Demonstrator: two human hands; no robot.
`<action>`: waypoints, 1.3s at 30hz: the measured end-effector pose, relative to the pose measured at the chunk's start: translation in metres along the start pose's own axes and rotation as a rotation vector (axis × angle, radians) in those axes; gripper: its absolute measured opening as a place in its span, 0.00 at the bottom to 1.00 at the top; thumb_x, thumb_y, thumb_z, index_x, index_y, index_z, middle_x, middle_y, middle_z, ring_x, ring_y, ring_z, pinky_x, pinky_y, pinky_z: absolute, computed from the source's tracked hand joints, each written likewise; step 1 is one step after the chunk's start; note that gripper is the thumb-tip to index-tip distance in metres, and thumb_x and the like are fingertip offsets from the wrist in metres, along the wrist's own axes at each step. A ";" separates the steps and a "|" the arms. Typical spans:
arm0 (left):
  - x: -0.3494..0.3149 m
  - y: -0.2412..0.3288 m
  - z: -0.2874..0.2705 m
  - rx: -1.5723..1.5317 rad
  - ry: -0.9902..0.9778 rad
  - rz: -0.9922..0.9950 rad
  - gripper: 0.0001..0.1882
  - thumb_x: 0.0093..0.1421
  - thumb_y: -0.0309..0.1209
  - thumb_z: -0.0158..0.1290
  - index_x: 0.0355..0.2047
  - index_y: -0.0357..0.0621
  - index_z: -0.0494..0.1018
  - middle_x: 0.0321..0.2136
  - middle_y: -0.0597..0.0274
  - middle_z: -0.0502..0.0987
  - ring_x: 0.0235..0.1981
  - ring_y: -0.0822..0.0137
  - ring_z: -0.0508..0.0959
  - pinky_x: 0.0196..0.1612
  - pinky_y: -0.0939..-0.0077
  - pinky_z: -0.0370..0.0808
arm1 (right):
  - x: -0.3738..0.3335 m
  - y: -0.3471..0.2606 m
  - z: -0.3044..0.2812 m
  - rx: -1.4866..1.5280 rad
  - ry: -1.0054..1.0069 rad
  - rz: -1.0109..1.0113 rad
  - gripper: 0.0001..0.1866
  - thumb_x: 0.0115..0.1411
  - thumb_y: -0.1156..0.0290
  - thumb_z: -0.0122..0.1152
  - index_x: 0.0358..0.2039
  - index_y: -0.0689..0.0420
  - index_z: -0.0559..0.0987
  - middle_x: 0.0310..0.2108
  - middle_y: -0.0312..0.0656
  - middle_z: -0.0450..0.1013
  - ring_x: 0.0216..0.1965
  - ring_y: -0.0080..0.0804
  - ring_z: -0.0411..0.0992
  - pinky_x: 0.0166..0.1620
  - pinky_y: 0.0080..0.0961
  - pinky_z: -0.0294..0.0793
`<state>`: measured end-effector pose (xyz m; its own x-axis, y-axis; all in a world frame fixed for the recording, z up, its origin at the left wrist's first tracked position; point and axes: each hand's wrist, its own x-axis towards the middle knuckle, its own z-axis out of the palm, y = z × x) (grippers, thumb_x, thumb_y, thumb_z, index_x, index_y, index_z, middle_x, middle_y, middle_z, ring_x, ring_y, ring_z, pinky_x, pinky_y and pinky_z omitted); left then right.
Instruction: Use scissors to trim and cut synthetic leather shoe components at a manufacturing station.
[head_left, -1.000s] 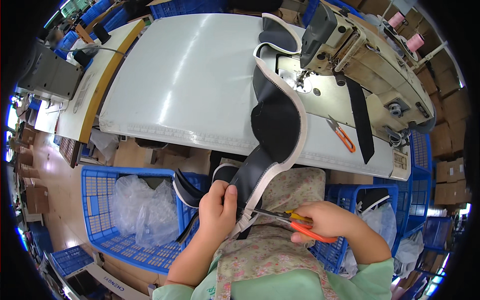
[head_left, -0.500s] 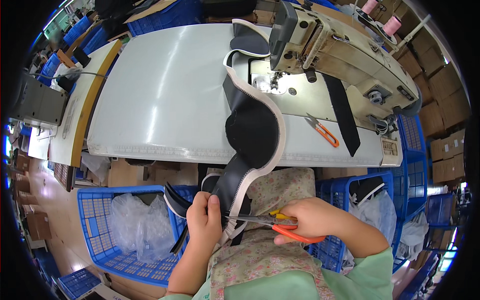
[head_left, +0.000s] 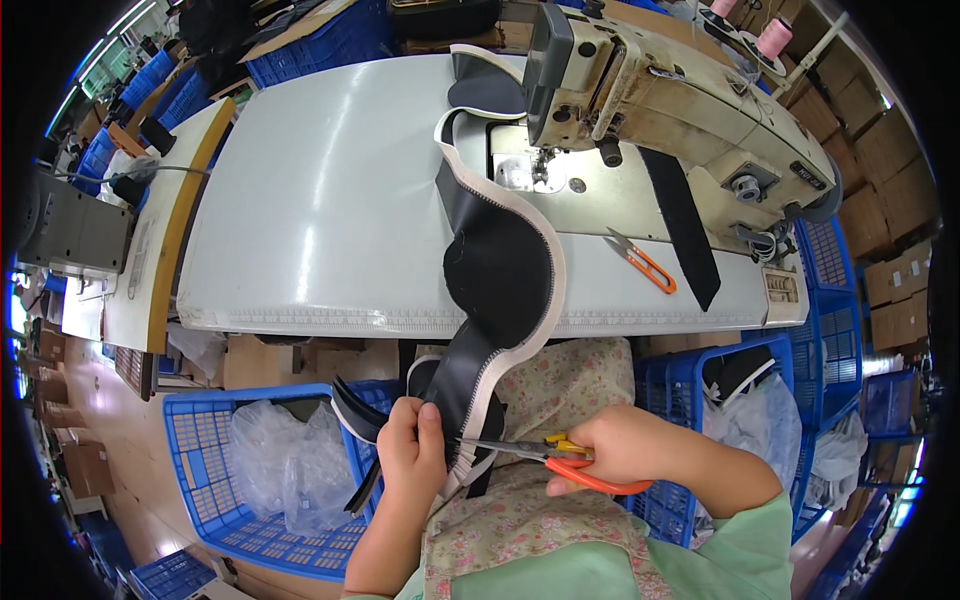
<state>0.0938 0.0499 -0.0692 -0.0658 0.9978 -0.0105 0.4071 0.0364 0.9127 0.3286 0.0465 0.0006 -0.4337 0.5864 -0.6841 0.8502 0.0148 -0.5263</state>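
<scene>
Curving black strip (head_left: 500, 275), toothed trim (head_left: 555, 280)

I work in bright, fairly even light. Ceiling tubes (head_left: 128, 18) glow beyond the far left corner of my sewing table (head_left: 250, 230), whose glossy top carries a long white glare streak left of its middle, running from the far edge toward the near one. Below that near edge it is dimmer. My left hand (head_left: 415, 450) and right hand (head_left: 620, 445) look sharp; the rim is softer, bent and black-cornered.
</scene>
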 end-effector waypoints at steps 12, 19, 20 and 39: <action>-0.002 -0.003 -0.004 0.009 -0.004 -0.006 0.10 0.59 0.30 0.47 0.23 0.38 0.65 0.13 0.57 0.66 0.14 0.66 0.65 0.20 0.73 0.63 | -0.020 0.027 -0.013 -0.108 0.004 -0.072 0.30 0.40 0.39 0.64 0.13 0.58 0.72 0.11 0.45 0.65 0.16 0.45 0.65 0.20 0.32 0.61; -0.003 -0.005 -0.003 0.000 -0.024 -0.021 0.09 0.58 0.29 0.48 0.23 0.38 0.66 0.13 0.55 0.65 0.15 0.63 0.66 0.21 0.72 0.64 | -0.053 0.053 -0.039 0.058 0.149 0.051 0.24 0.40 0.49 0.69 0.16 0.58 0.73 0.13 0.43 0.65 0.14 0.36 0.63 0.21 0.27 0.61; -0.003 -0.006 -0.003 -0.004 -0.022 -0.029 0.09 0.58 0.29 0.48 0.23 0.38 0.66 0.13 0.55 0.65 0.15 0.63 0.66 0.21 0.72 0.64 | -0.054 0.061 -0.043 0.080 0.217 0.083 0.23 0.40 0.51 0.70 0.17 0.59 0.73 0.12 0.41 0.65 0.15 0.32 0.62 0.21 0.26 0.61; -0.001 0.017 -0.016 -0.354 -0.009 -0.151 0.14 0.61 0.36 0.45 0.21 0.43 0.61 0.14 0.72 0.60 0.14 0.80 0.61 0.17 0.87 0.58 | -0.019 0.183 -0.090 -0.152 1.226 0.417 0.19 0.48 0.72 0.60 0.41 0.65 0.73 0.36 0.54 0.71 0.40 0.51 0.68 0.45 0.37 0.67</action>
<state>0.0864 0.0491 -0.0474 -0.0922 0.9832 -0.1573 0.0533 0.1626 0.9853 0.5193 0.1114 -0.0371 0.3535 0.9208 0.1646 0.9141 -0.3027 -0.2699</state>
